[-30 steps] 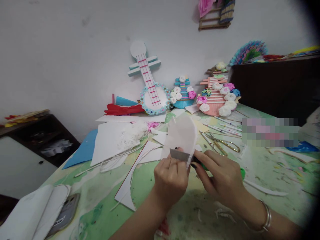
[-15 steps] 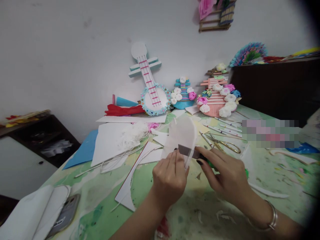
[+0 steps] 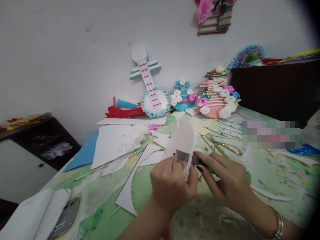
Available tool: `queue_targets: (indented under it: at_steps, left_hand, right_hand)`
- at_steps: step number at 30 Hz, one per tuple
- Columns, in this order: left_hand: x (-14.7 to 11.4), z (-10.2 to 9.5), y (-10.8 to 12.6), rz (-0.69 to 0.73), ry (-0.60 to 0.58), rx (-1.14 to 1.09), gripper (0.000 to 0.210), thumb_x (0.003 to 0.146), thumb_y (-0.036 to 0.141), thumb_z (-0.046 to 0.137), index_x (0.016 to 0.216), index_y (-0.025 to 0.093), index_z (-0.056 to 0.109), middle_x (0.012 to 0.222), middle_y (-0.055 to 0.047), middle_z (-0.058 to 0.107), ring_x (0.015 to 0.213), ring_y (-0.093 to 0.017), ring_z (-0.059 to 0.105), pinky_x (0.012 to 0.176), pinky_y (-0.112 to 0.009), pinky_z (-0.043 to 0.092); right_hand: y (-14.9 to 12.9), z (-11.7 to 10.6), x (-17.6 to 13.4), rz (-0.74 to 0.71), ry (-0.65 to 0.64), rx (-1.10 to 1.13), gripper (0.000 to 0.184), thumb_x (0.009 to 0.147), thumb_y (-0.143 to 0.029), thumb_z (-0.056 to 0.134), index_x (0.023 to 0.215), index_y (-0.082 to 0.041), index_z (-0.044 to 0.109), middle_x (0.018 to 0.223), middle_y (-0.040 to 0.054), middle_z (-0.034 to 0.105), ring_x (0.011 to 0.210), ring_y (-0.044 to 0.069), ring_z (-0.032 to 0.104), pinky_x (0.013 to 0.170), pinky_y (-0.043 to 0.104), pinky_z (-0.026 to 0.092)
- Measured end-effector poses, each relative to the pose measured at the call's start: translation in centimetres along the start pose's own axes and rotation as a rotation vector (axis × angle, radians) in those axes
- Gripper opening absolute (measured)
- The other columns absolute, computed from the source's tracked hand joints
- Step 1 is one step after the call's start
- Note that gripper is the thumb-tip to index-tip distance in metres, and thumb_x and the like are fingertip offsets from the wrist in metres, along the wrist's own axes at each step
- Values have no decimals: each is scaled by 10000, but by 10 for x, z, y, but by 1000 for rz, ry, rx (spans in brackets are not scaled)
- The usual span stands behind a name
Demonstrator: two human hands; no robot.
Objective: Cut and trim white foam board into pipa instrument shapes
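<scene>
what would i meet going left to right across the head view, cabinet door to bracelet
White cabinet door → blue sheet → stringy white tangle → left hand → right hand → silver bracelet

The white panel (image 3: 182, 136), curved along its top and right rim, is held up in the middle of the scene. The knife (image 3: 183, 155) crosses the near part of that rim, its broad grey blade pointing left, its green handle mostly hidden on the right.
</scene>
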State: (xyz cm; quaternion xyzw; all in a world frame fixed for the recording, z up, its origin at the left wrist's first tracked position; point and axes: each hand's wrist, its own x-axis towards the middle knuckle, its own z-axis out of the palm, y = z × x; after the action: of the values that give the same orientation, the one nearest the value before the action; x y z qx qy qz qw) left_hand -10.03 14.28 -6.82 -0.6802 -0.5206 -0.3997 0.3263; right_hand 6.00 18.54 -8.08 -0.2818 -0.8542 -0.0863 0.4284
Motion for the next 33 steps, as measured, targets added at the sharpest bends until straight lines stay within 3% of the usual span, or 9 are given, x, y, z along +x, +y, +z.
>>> queue_targets:
  at_steps: [10,23,33]
  left_hand:
    - [-14,6,8,203,-43,85,209,859,160,473,855,10,618,783,-221,704,678,-261,694,534,-336,563]
    - [-17,8,3,242,2,44,245,888,182,443,846,-2,599,768,-241,701,677,-279,701,517,-344,571]
    - [-17,9,0,243,15,25,250,893,192,440,872,-3,595,759,-216,704,680,-258,701,546,-332,576]
  right_hand:
    - [-5,-4,0,-8,11,9,268,876,-169,505,1137,-146,558,726,32,552,609,149,523,540,266,361]
    - [-1,-7,1,9,-2,41,245,877,-168,503,1116,-158,555,715,21,543,593,142,511,525,261,358]
    - [3,-6,1,21,20,82,276,876,-173,504,1150,-164,537,774,51,623,649,157,593,565,257,444]
